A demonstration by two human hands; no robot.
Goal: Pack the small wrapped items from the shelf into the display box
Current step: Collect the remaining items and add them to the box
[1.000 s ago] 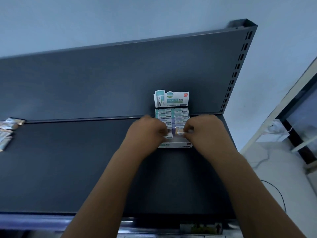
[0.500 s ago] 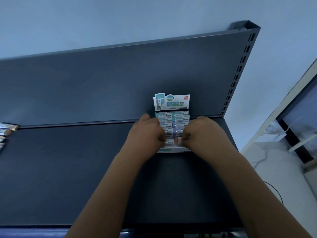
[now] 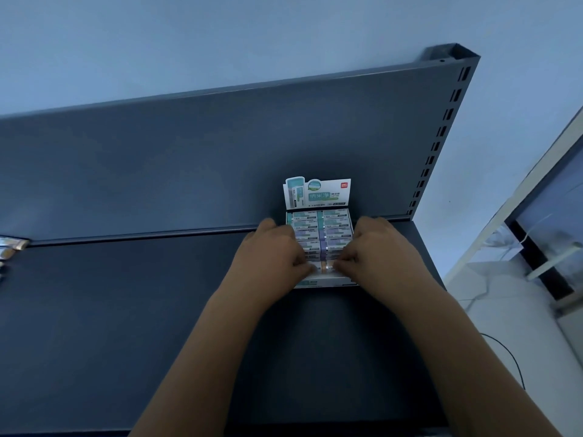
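A white and teal display box (image 3: 328,281) stands on the dark shelf (image 3: 126,326) against the back panel, its printed header card (image 3: 318,193) upright. Two columns of small wrapped items (image 3: 335,229) fill it. My left hand (image 3: 273,257) and my right hand (image 3: 377,251) rest over the box's front row, fingers curled. The right fingertips pinch an orange-tinted wrapped item (image 3: 326,266) at the front of the right column. The left fingertips press on a pale wrapped item (image 3: 310,267) beside it. My hands hide the outer parts of the front rows.
Several loose wrapped items (image 3: 12,246) lie at the shelf's far left edge, partly cut off. A slotted upright post (image 3: 441,134) bounds the shelf on the right. Beyond it are a pale floor, a black cable (image 3: 511,357) and a white frame.
Both hands have moved closer together and lower into the box's front row with the wrapped items. The view has shifted, so the loose items sit nearer the left edge.
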